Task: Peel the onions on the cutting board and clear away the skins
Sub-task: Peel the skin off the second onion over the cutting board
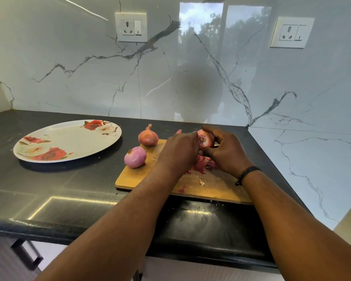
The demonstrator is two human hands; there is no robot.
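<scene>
Both hands hold one red onion [205,140] above the far part of the wooden cutting board [217,189]. My right hand [225,153] cups it from the right with curled fingers. My left hand [178,153] grips its left side, fingertips at the skin. A peeled pink onion [135,157] sits on the board's left corner. An unpeeled onion [148,136] with a dry stem stands at the board's far left edge. Loose red skins [202,165] lie piled on the board under my hands, and small scraps [201,182] lie nearer me.
A large oval plate [67,141] with a rose pattern lies on the dark counter [49,189] to the left of the board. A marble wall with two sockets [131,27] stands behind, and a marble side wall closes the right.
</scene>
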